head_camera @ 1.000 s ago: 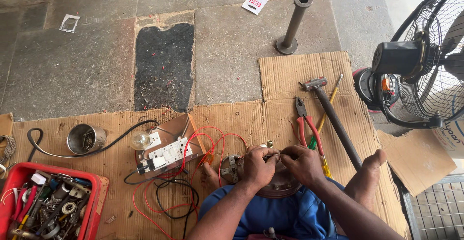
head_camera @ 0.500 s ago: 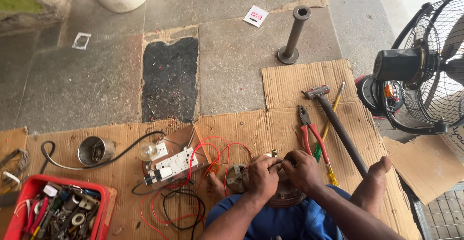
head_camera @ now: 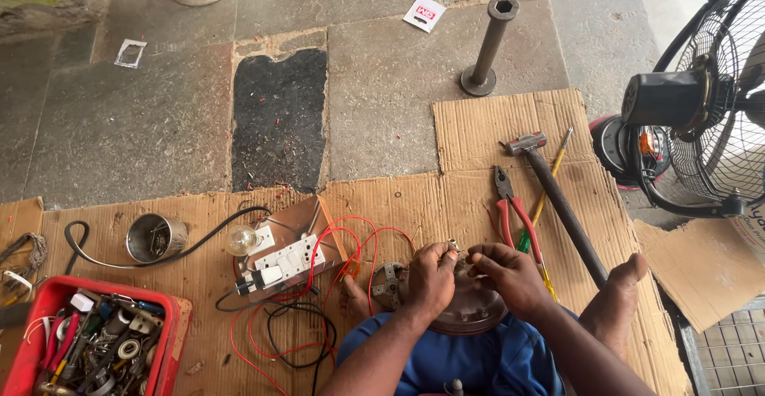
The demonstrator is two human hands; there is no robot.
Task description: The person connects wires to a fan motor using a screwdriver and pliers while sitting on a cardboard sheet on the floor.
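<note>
I see my left hand (head_camera: 430, 278) and my right hand (head_camera: 510, 275) meeting over a round, dark metal part (head_camera: 470, 310) that rests on my lap, just above the blue cloth of my clothes (head_camera: 478, 360). Both hands lie on the upper rim of this part, so the part is under and slightly behind the fingers, closer to my body. The left hand is curled, and its fingertips pinch a small light-coloured piece (head_camera: 453, 245) at the top edge; I cannot tell what this piece is. The right hand is also bent, with thumb and fingers drawn together just beside the left fingers, but whether it really grips something I cannot tell. The round part lies flat with its face up; it is a disc, so it has no clear long axis, and the small piece points away from me toward the cardboard (head_camera: 478, 197). Red wires (head_camera: 358, 241) run from beside the left hand to a switch board with a bulb (head_camera: 279, 260) on the left. To the right of my hands lie red-handled pliers (head_camera: 514, 213), a screwdriver (head_camera: 546, 193) and a hammer (head_camera: 558, 201), their long axes going away from me.
</note>
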